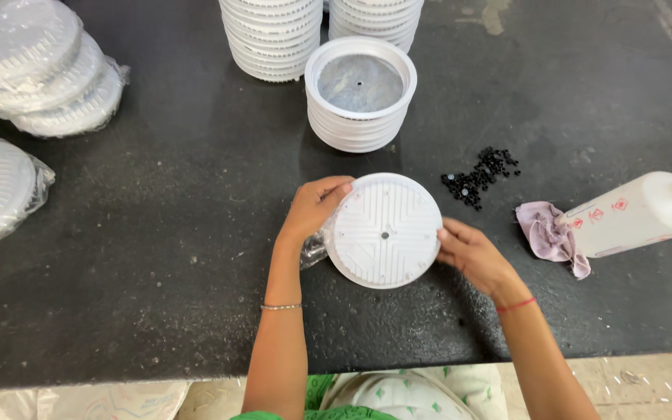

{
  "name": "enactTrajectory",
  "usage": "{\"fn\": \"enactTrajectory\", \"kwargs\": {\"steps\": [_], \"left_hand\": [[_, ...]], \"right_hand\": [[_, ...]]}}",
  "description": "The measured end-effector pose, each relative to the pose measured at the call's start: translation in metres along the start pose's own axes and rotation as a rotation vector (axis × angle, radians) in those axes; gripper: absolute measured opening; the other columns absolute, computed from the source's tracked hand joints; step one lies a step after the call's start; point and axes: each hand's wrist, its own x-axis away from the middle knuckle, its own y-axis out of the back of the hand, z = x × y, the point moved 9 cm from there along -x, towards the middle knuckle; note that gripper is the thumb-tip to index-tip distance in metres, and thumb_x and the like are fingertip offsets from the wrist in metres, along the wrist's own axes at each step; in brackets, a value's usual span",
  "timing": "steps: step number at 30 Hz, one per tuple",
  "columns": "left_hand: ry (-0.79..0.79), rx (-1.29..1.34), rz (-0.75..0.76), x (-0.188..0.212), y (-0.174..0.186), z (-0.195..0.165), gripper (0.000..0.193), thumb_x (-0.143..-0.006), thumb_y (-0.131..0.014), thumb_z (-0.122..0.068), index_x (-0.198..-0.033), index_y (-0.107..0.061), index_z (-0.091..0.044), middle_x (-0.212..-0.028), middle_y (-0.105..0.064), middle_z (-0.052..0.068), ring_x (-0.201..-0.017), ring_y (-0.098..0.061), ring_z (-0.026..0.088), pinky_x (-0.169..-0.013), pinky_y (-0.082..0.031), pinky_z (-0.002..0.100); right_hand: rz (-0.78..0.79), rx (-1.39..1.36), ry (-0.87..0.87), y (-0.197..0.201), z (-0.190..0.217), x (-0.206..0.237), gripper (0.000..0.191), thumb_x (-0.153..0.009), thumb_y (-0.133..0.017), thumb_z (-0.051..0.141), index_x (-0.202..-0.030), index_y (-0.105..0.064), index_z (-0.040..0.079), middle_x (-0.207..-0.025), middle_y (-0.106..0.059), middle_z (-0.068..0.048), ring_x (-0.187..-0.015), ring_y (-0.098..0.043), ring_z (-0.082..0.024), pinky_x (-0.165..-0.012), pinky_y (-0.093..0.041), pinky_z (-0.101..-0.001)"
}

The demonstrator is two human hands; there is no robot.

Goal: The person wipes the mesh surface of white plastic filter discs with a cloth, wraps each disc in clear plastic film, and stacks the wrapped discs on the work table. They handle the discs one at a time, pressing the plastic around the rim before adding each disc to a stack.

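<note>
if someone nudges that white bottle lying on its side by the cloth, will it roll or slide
The white bottle lies on its side and looks rounded, so a sideways nudge would probably roll it. The crumpled cloth touching its base would likely stop it rolling that way. The dark table looks rough and gritty, so sliding seems less likely than rolling.

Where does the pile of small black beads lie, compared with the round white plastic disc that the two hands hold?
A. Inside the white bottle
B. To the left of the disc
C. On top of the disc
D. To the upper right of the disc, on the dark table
D: the pile of small black beads lies on the dark table, up and to the right of the round white plastic disc, between it and the white plastic bottle.
</note>
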Motion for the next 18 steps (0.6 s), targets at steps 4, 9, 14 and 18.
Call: {"fn": "enactTrajectory", "kwargs": {"steps": [4, 9, 14, 18], "left_hand": [[0.046, 0.187, 0.082, 0.004, -0.003, 0.001, 0.035, -0.095, -0.072, -0.030, -0.115, -0.077, -0.003, -0.093, -0.077, 0.003, -0.084, -0.067, 0.010, -0.077, -0.056, 0.028], [-0.052, 0.323, -0.325, 0.008, 0.056, 0.005, 0.040, -0.099, -0.066, -0.038, -0.123, -0.073, -0.007, -0.103, -0.071, -0.003, -0.093, -0.062, 0.009, -0.080, -0.050, 0.027], [-0.045, 0.064, -0.710, 0.020, 0.095, 0.014, 0.033, -0.097, -0.070, -0.034, -0.118, -0.073, -0.008, -0.097, -0.068, 0.001, -0.093, -0.060, 0.013, -0.089, -0.048, 0.029], [-0.038, 0.041, -0.724, 0.021, 0.100, 0.017, 0.030, -0.096, -0.071, -0.032, -0.115, -0.073, -0.009, -0.097, -0.066, 0.001, -0.094, -0.059, 0.014, -0.088, -0.049, 0.031]], "right_hand": [[0.173, -0.254, -0.010, -0.012, -0.001, 0.013, 0.031, -0.100, -0.061, 0.013, -0.127, -0.063, -0.001, -0.117, -0.074, -0.010, -0.107, -0.071, -0.019, -0.098, -0.056, -0.0388], [0.084, 0.001, 0.361, -0.023, 0.092, 0.015, 0.023, -0.097, -0.068, 0.007, -0.119, -0.070, -0.001, -0.108, -0.077, -0.006, -0.097, -0.070, -0.012, -0.086, -0.056, -0.0310], [-0.270, 0.728, 0.693, -0.068, 0.195, -0.006, 0.021, -0.100, -0.073, 0.012, -0.119, -0.074, 0.002, -0.096, -0.071, -0.010, -0.083, -0.060, -0.013, -0.070, -0.048, -0.0304], [-0.296, 1.144, 1.203, -0.133, 0.240, -0.038, 0.019, -0.099, -0.071, 0.009, -0.118, -0.073, 0.006, -0.109, -0.074, -0.013, -0.099, -0.071, -0.029, -0.083, -0.056, -0.0392]]}}
